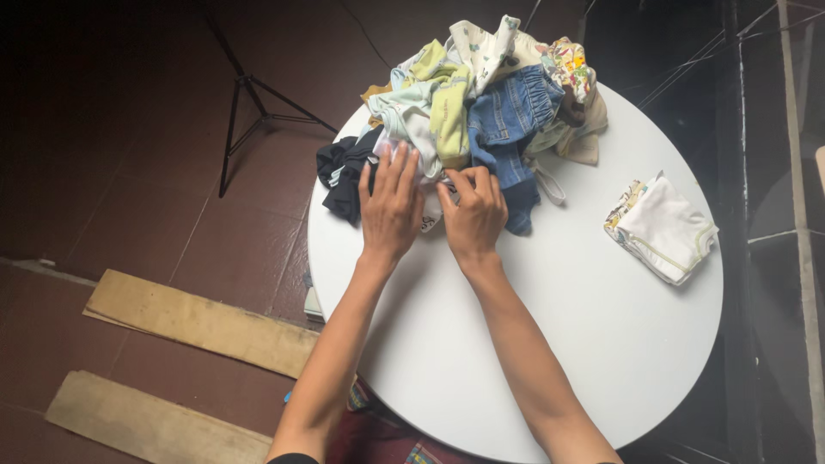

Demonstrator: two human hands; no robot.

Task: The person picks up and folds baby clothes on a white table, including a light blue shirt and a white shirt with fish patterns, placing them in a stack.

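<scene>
Clothes pile (481, 103), far side of round table (550, 344). Left hand (391, 206) flat, fingers spread, on pile's near edge; right hand (473, 215) pinching white cloth (432, 215) there. Folded stack (666, 228) at right.

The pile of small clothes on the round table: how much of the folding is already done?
Done: one small folded stack lies apart at the right of the white table. In hand: the left hand lies flat and the right hand pinches a pale garment at the pile's near edge. Left: the heaped pile, including denim shorts and a black piece.
</scene>
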